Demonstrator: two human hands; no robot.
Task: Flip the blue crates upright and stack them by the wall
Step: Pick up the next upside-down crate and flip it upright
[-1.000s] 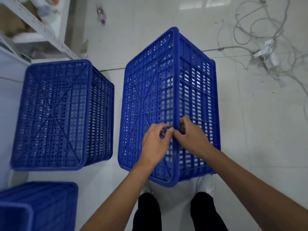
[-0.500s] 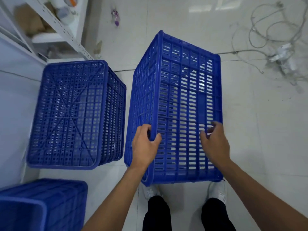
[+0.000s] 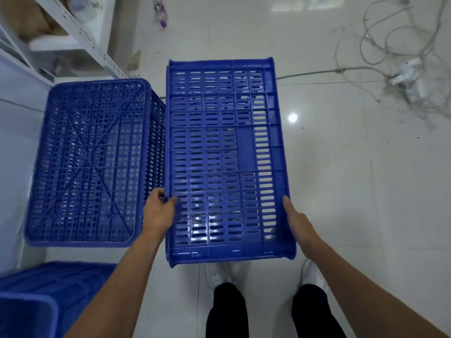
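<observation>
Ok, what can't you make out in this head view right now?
- Held crate: open side turned away; left hand and right hand grip its edges.
- Third crate: cut off at the bottom-left corner, blurred.
- Shelf contents: blurred, cropped.

Crates (image 3: pixel 87 162), cables (image 3: pixel 400 67) on floor (image 3: pixel 341 191)
</observation>
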